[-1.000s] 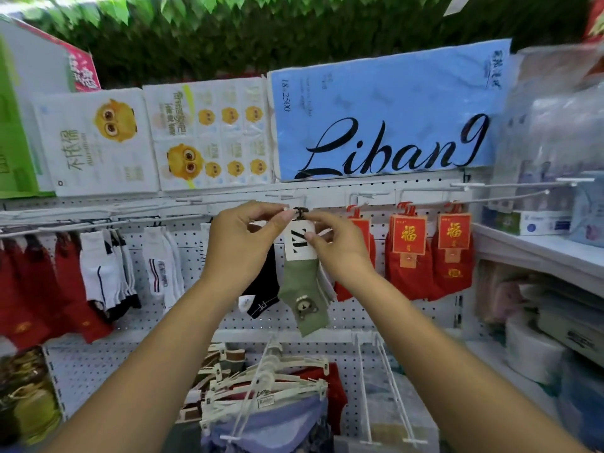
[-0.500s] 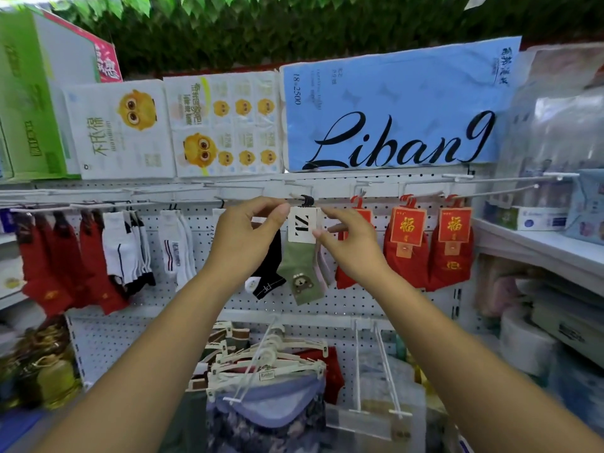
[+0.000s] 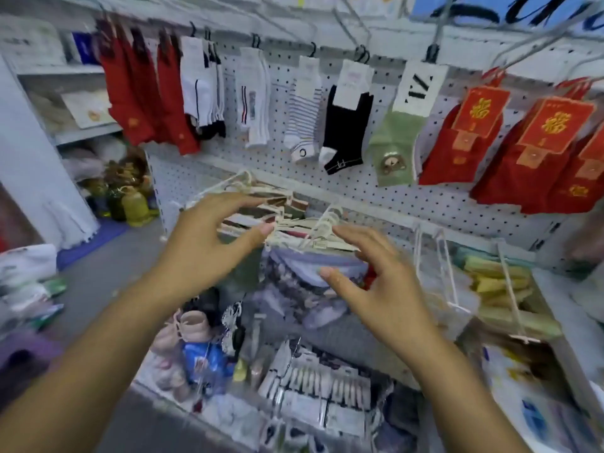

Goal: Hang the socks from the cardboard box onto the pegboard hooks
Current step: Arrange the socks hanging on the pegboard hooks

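A green sock with a bear patch [image 3: 397, 148] hangs from a black hook on the white pegboard [image 3: 385, 191], between a black sock [image 3: 346, 125] and red packaged socks [image 3: 467, 135]. Further left hang striped, white and red socks. My left hand [image 3: 209, 246] and my right hand [image 3: 376, 289] float empty below the sock row, fingers spread and loosely bent, in front of a bundle of white hangers [image 3: 294, 223]. No cardboard box can be made out; packs of socks [image 3: 313, 390] lie low in the middle.
Empty wire hooks [image 3: 438, 263] jut from the lower pegboard at the right, above yellow and green folded cloths [image 3: 500, 282]. Small shoes and bagged goods [image 3: 196, 341] crowd the floor display. Shelves [image 3: 85, 132] stand at the left. The frame is blurred.
Both hands let go of the green sock's tag and dropped away from the hook; the sock now hangs alone. The view has tilted down and left.
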